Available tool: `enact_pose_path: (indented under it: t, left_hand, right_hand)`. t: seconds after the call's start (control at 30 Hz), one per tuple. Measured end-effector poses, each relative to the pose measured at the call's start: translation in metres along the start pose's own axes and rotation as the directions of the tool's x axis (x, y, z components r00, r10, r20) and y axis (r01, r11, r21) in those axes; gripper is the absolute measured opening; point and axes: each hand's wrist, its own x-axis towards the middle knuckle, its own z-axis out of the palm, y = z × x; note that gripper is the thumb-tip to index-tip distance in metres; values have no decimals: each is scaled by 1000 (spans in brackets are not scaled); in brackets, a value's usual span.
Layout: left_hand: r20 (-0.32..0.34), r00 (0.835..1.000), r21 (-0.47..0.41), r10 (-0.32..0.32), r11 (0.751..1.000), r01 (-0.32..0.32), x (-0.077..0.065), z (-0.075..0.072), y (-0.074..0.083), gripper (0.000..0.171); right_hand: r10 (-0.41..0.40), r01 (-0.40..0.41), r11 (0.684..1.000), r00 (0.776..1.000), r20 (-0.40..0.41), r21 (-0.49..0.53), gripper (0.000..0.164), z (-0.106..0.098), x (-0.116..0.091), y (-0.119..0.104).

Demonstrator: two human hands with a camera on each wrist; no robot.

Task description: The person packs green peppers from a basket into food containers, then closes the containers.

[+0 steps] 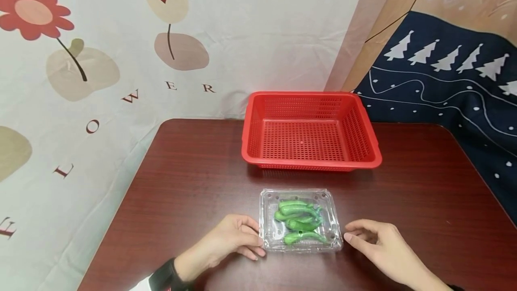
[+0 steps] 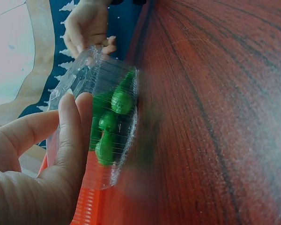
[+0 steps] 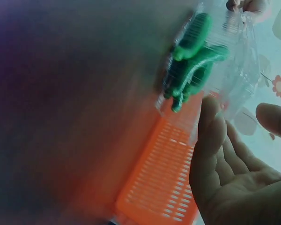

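Note:
A clear plastic clamshell box (image 1: pixel 268 241) with several green peppers (image 1: pixel 300 212) inside lies flat between the two hands. At its left edge is the left hand (image 1: pixel 238 237), its fingertips right at the side wall and front corner. In the left wrist view, the fingers (image 2: pixel 70 126) overlap the box's near end. The right hand (image 1: pixel 383 241) stands just off the box's right edge, a narrow gap between its fingertips and the plastic. From the right wrist, the thumb (image 3: pixel 274 119) shows spread apart from the loosely bent fingers, with nothing between them.
Behind the box, a red perforated plastic basket (image 1: pixel 311 164) stands at the far edge of the dark reddish wooden table (image 1: pixel 181 183). A white cloth with printed flowers (image 1: pixel 258 35) hangs at the back, and a navy cloth with white trees (image 1: pixel 444 84) at the right.

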Motion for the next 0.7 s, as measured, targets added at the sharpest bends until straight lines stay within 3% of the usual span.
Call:
enact_pose_path:
  t: [0.07, 0.2, 0.33, 0.7]
  left_hand:
    - [-1, 1000, 0, 2, 1000, -2, 0, 0, 0, 29]
    - [-3, 1000, -3, 7, 1000, -7, 0, 0, 0, 27]
    - [-2, 1000, -9, 13, 1000, -13, 1, 0, 0, 26]
    - [7, 1000, -4, 14, 1000, -14, 1, 2, 0, 30]
  right_hand:
    - [47, -54, 996, 993, 104, 67, 16, -1, 2, 5]
    - [6, -50, 984, 970, 245, 173, 13, 2, 6, 13]
    - [-34, -48, 966, 950, 311, 254, 15, 6, 9, 17]
    - [2, -189, 885, 915, 403, 425, 23, 12, 10, 16]
